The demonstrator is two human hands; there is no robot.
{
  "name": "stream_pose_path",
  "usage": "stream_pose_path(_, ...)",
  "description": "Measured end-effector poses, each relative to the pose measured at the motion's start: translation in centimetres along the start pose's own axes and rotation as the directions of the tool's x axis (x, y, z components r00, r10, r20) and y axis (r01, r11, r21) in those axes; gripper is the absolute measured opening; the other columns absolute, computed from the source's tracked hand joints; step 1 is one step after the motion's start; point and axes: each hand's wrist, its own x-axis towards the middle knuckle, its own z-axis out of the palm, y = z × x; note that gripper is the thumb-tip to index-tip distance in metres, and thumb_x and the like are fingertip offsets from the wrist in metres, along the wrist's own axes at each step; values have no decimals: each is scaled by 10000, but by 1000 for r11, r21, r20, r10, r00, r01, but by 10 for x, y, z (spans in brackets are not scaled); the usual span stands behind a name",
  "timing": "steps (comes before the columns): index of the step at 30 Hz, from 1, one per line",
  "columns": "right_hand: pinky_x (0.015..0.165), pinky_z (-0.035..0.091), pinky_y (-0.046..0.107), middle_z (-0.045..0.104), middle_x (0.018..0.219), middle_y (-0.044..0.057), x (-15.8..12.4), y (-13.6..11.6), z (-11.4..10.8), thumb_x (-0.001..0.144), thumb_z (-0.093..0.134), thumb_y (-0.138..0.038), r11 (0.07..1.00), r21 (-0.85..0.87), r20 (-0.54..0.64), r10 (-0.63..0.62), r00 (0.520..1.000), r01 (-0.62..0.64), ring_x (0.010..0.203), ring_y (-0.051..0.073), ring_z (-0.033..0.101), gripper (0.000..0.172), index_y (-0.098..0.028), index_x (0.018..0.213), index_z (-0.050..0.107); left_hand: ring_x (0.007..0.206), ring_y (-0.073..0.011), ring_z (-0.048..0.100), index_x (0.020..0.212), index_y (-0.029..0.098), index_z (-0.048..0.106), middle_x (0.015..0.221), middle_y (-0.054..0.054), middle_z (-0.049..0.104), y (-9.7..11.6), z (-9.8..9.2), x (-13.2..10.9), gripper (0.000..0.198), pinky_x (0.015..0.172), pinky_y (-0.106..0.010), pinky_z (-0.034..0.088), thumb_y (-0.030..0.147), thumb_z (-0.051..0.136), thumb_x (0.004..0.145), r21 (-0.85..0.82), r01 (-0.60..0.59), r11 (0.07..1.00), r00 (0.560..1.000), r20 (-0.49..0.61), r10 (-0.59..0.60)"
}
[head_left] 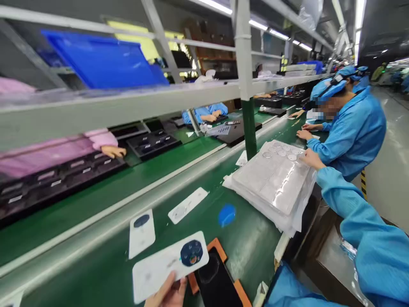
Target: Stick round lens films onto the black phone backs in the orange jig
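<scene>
Where the left grip (170,292) pinches it, the round-cornered panel (165,265) is flat.

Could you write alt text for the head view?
The left hand holds a white card bearing a dark disc above a green bench; the right hand is at the edge of a stack of plastic trays. A black-and-orange fixture lies beside the left hand, and a co-worker in blue bends forward beyond.

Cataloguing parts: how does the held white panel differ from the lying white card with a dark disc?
The panel is in the left hand; the card lies on the green surface. The panel looks longer than the card. The panel's disc shows circles; the card's looks plain. Both are white.
</scene>
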Motion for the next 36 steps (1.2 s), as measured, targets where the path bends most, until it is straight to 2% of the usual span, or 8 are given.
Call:
stream_pose_path(4, 684, 615, 332, 698, 1071, 72, -39, -58, 3, 1046, 480, -400, 951, 299, 155, -127, 980, 77, 854, 188, 711, 243, -235, 1189, 586, 1212, -256, 728, 1284, 435, 702, 1290, 45, 758, 6, 41, -27, 574, 707, -232, 693, 290, 835, 745, -174, 12, 985, 1000, -21, -16)
stream_pose_path(7, 701, 636, 335, 720, 1070, 53, -95, -113, -2, 902, 731, -464, 667, 745, 277, -330, 902, 15, 844, 190, 713, 374, -245, 1186, 625, 1226, -236, 712, 1259, 360, 698, 1259, 25, 765, 8, 51, -32, 580, 816, -254, 676, 223, 845, 715, -259, -39, 965, 997, -72, 21)
stream_pose_path(11, 650, 617, 304, 743, 874, 30, -177, -179, 17, 784, 867, -427, 603, 797, 345, -414, 842, -30, 729, 179, 700, 352, -222, 1024, 710, 1281, -229, 672, 1259, 301, 669, 1224, -12, 764, 3, 48, -31, 498, 1050, -350, 600, 237, 790, 781, -312, -123, 942, 990, -99, 96)
stream_pose_path(14, 678, 604, 335, 760, 876, 44, -229, -213, 61, 906, 739, -423, 638, 757, 308, -540, 784, 141, 720, 183, 691, 229, -231, 1031, 744, 1027, -184, 743, 1227, 243, 677, 1130, -36, 772, -1, 39, -23, 455, 789, -268, 620, 224, 784, 785, -382, -111, 917, 989, -128, 67)
stream_pose_path(17, 801, 582, 365, 777, 934, 63, -263, -232, 106, 1018, 572, -331, 590, 645, 206, -746, 634, 485, 808, 197, 694, 223, -247, 1088, 766, 762, -119, 702, 1199, 216, 683, 1035, -26, 764, -3, 29, -14, 477, 537, -198, 483, 254, 828, 746, -454, -140, 880, 983, -174, 66)
stream_pose_path(20, 914, 539, 385, 783, 1090, 74, -275, -238, 134, 1056, 480, -226, 451, 577, 135, -875, 465, 681, 936, 216, 689, 305, -256, 1195, 750, 728, -117, 685, 1184, 206, 680, 1005, -24, 755, -1, 23, -10, 485, 514, -197, 423, 272, 840, 732, -470, -207, 858, 968, -224, 110)
stream_pose_path(27, 860, 508, 428, 728, 1224, 151, -279, -239, 136, 1043, 539, -214, 181, 314, 112, -982, 152, 932, 931, 249, 632, 318, -160, 1344, 624, 725, -129, 684, 1095, 174, 699, 914, -15, 751, 8, 26, -14, 403, 527, -199, 438, 251, 847, 729, -545, -236, 804, 957, -276, 93)
stream_pose_path(36, 715, 440, 378, 704, 1039, 137, -285, -255, 124, 1020, 584, -199, 204, 230, 106, -977, 184, 951, 849, 237, 572, 265, -122, 1268, 633, 975, -233, 739, 1174, 170, 709, 1039, -56, 788, 5, 31, -18, 632, 916, -370, 576, 213, 951, 592, -511, -180, 841, 970, -235, 65)
